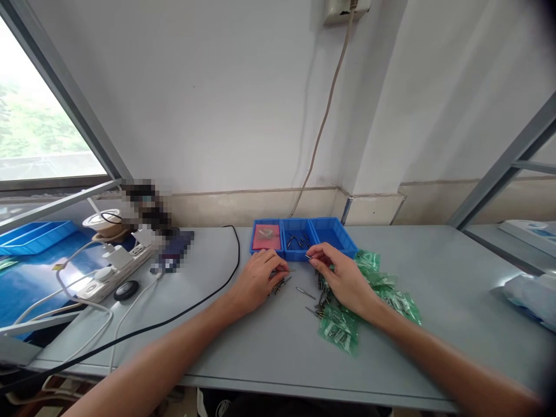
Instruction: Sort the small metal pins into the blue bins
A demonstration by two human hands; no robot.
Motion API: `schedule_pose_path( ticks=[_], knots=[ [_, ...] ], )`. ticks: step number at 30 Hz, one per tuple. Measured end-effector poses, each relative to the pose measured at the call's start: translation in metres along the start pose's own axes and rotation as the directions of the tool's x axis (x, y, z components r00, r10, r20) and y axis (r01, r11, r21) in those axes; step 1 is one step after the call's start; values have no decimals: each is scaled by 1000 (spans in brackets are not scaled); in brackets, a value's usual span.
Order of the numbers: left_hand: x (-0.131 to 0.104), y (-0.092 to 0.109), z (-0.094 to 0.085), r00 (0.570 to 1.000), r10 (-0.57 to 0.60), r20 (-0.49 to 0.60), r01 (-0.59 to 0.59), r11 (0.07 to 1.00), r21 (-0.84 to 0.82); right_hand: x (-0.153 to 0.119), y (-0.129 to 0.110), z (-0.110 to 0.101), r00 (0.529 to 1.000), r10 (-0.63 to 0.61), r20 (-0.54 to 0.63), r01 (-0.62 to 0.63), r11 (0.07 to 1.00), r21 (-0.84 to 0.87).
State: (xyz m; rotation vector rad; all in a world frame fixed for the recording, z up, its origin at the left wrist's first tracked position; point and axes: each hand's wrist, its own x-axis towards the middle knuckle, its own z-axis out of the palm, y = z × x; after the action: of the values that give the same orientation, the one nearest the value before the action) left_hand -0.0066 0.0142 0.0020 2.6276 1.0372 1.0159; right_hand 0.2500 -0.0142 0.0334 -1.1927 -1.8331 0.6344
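My left hand (262,279) is closed in a pinch on a small metal part (291,270), just in front of the left blue bin. Other thin metal parts (282,285) lie beneath its fingertips. My right hand (343,277) pinches a small dark metal part (308,256) at the front edge of the middle blue bin (297,255), which has several metal parts inside. One loose metal piece (306,293) lies between the hands. A pile of metal parts (322,298) and a green plastic bag (340,330) of parts sit beside and below my right hand.
The left bin holds a red tray (266,236); the right blue bin (332,236) adjoins the middle one. More green bags (397,301) lie by my right forearm. A black cable (191,310), power strip (113,277) and black round object (125,290) are on the left.
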Motion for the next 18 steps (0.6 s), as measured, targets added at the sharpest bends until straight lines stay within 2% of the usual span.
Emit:
schedule_pose_path(
  ticks=[10,14,18],
  knots=[
    [1,1,-1,1000,-1,7,1,999,40,5,-2,-3,989,146,-36,-131,955,266],
    [1,1,0,1000,5,7,-5,999,49,5,-4,-5,971,239,7,-220,883,414],
    [2,3,-1,1000,2,16,-3,999,52,4,-11,-5,961,266,76,-265,802,536]
  ],
)
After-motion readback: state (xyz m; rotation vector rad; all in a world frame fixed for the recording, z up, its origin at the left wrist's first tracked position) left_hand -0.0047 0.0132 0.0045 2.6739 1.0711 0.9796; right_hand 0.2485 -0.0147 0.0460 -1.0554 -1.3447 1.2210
